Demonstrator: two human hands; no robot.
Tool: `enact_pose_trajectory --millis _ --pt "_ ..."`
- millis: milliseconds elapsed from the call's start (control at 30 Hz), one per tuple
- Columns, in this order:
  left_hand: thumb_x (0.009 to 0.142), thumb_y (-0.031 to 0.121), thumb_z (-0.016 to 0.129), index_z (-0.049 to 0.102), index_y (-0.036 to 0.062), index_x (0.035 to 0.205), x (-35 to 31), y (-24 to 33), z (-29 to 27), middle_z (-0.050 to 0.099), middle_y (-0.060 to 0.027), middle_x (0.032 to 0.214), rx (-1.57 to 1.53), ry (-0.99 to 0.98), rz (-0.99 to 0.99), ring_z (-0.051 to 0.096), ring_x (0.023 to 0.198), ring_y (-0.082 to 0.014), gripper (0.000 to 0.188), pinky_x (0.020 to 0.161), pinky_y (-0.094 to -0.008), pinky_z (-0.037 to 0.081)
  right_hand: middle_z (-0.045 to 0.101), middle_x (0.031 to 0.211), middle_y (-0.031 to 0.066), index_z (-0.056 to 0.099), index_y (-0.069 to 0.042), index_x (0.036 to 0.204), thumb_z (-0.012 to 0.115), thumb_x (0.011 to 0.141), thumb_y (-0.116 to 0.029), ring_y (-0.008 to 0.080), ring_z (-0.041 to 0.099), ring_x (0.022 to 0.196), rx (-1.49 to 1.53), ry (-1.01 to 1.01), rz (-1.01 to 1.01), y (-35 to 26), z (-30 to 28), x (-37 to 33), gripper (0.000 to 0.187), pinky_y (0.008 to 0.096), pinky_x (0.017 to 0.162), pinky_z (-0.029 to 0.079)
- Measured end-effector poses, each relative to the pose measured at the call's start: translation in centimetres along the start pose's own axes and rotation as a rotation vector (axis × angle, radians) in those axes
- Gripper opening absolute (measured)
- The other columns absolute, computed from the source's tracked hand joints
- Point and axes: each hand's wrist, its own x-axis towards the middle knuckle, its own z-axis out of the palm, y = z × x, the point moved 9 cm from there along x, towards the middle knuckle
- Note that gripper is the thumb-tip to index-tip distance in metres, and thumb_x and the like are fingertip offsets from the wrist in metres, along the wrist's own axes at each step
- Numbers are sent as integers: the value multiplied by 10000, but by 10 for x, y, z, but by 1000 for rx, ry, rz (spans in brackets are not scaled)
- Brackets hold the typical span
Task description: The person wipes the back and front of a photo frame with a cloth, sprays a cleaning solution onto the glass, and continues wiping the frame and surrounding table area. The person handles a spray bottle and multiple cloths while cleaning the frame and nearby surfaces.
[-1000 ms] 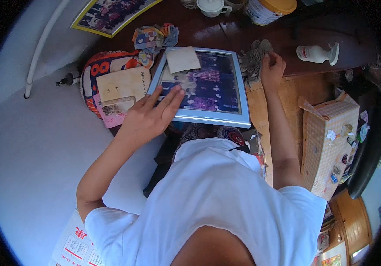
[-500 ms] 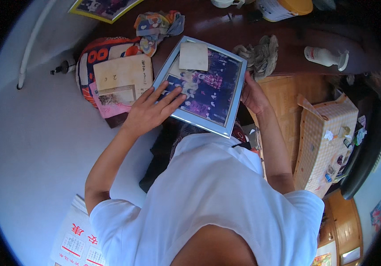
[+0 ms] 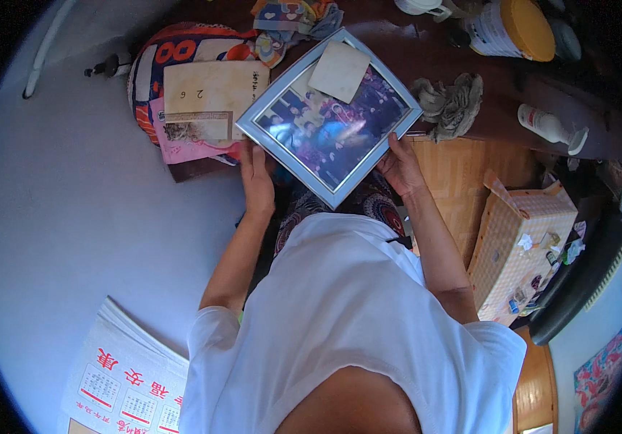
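Observation:
A picture frame (image 3: pixel 280 158) with a silver-blue border is tilted between my hands, its glass catching bright reflections over a dark group photo. On the upper part of the glass lies a small cream-coloured square card (image 3: pixel 339 71). At the frame's lower left edge, my left hand (image 3: pixel 258 184) supports it, with fingertips partly hidden underneath. My right hand (image 3: pixel 402 170) grips the lower right edge, thumb on the border and fingers beneath. Left of the frame, an old cream booklet (image 3: pixel 213 85) and a pink paper (image 3: pixel 177 148) lie on a patterned red and blue bag (image 3: pixel 144 79).
On the dark table (image 3: pixel 426 54) are a colourful cloth (image 3: pixel 285 25), a crumpled grey cloth (image 3: pixel 457 108), a white spray bottle (image 3: pixel 546 124) and a yellow-lidded tub (image 3: pixel 509 30). A table with a checked cloth (image 3: pixel 520 217) stands at right; a wall calendar (image 3: pixel 119 376) is lower left.
My left hand has come off the glass and moved down to the frame's lower left edge. The frame has turned clockwise, and its glass shows more glare.

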Motion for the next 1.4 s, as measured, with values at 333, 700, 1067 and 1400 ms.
enact_pose_trajectory --millis 333,700,1067,1400 --pt "1023 289 579 556 83 1168 -24 2 25 624 -22 1014 -335 128 -22 633 893 -136 253 784 -309 548 619 1244 59 476 -121 1351 616 993 -334 207 628 1122 -318 -24 148 25 23 30 439 416 969 521" --pt "1027 307 568 539 19 1259 -77 109 -70 634 -68 1147 -164 299 387 630 990 -141 370 841 -298 532 597 1218 178 611 -46 1191 609 974 -357 328 596 1067 -1617 209 -662 -146 72 166 379 434 924 482" --pt "1020 344 562 568 39 1210 -89 139 -39 679 -86 1054 -202 414 196 697 860 -186 359 735 -336 607 495 1411 181 426 -191 1484 639 942 -408 388 523 1234 -2074 -142 -896 -123 150 257 622 513 971 477" --pt "1011 335 589 563 55 1207 -75 138 -28 677 -66 1010 -222 313 145 679 835 -145 342 726 -299 585 593 1192 202 637 -156 1268 687 881 -350 398 587 1102 -1963 -13 -570 -130 80 165 435 494 923 492"
